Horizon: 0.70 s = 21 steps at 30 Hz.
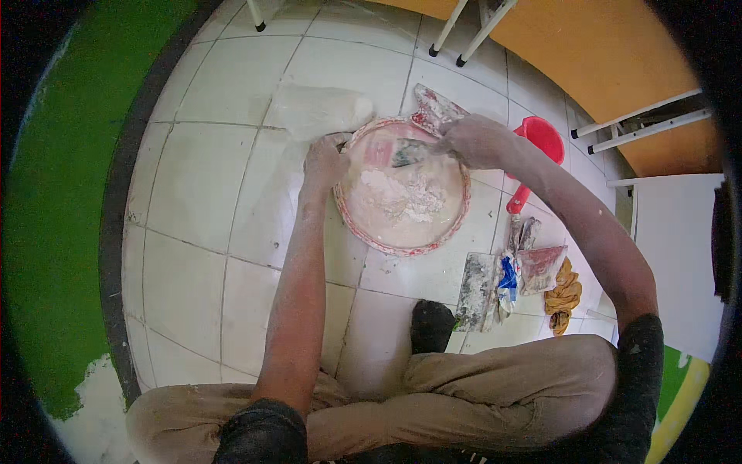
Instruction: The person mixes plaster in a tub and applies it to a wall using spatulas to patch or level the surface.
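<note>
A round red-rimmed basin [467, 203] stands on the floor before me, with white powder [413, 197] heaped on pale wet paste. My left hand [328, 162] is closed on the basin's left rim. From the far right side my right hand [478, 142] reaches over the rim, its fingers closed round a putty knife [411, 152] whose smeared blade points left inside the basin. A red scraper [435, 108] caked with white sits at the far right rim, close to my right hand; its lower end is hidden.
A red dipper [542, 139] lies right of the basin. Nearer are a caked flat trowel [474, 290], a reddish scraper [542, 267] and a brown cloth [563, 298]. Beyond the basin lies a whitish plastic bag [321, 108]. White furniture legs [483, 31] stand at the far right.
</note>
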Tool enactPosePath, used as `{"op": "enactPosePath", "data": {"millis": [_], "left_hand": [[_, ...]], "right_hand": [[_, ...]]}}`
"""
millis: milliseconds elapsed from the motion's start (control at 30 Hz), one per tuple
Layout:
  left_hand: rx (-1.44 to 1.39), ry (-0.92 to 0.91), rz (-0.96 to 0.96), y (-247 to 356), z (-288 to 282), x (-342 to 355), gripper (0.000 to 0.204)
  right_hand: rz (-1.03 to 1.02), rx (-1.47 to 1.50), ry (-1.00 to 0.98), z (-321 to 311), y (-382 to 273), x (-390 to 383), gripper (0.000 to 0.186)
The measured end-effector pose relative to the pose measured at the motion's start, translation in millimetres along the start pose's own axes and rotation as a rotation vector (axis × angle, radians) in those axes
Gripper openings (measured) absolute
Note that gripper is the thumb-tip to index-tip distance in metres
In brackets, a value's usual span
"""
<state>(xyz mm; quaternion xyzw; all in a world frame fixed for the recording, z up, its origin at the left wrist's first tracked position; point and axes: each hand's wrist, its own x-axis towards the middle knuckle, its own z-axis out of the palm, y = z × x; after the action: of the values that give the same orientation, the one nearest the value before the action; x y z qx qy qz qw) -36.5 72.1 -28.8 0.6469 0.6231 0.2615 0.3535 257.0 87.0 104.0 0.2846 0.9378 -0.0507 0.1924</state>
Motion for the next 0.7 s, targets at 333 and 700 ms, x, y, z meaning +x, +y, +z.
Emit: {"op": "enactPosePath", "data": {"millis": [333,700], "left_hand": [[0.042,0.046,0.004,-20.5,3.3,2.1,0.042],[0.044,0.057,-0.039,-13.8,3.6,3.3,0.045]], "right_hand": [[0.045,-0.015,0.029,-28.3,-38.0,1.7,0.036],[-0.002,-0.101,-0.098,-11.4,-10.8,-17.3,0.036]]}}
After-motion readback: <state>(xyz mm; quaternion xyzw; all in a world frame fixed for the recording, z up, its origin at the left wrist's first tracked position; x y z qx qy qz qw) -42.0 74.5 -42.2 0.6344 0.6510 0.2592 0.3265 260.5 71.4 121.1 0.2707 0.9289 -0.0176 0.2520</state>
